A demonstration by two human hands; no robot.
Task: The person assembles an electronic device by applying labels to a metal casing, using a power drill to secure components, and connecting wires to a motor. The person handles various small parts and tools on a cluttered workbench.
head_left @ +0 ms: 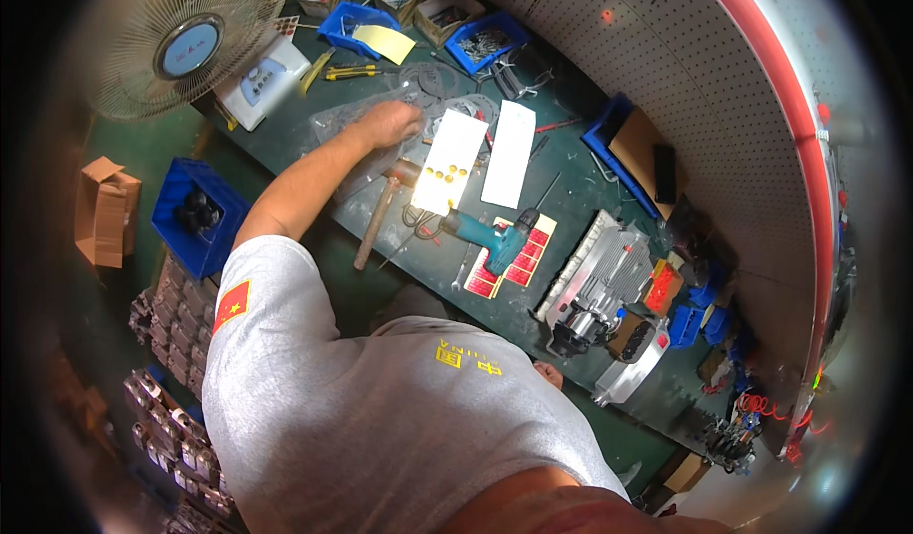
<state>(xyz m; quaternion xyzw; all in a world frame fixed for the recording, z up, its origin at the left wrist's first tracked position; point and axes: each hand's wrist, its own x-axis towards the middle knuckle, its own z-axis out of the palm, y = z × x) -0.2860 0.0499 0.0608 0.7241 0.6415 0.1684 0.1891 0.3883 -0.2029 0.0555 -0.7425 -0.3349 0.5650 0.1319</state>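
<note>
Grey short-sleeved T-shirt (380, 410), red-and-yellow sleeve patch (231, 305), yellow chest print, seemingly lettering.
</note>
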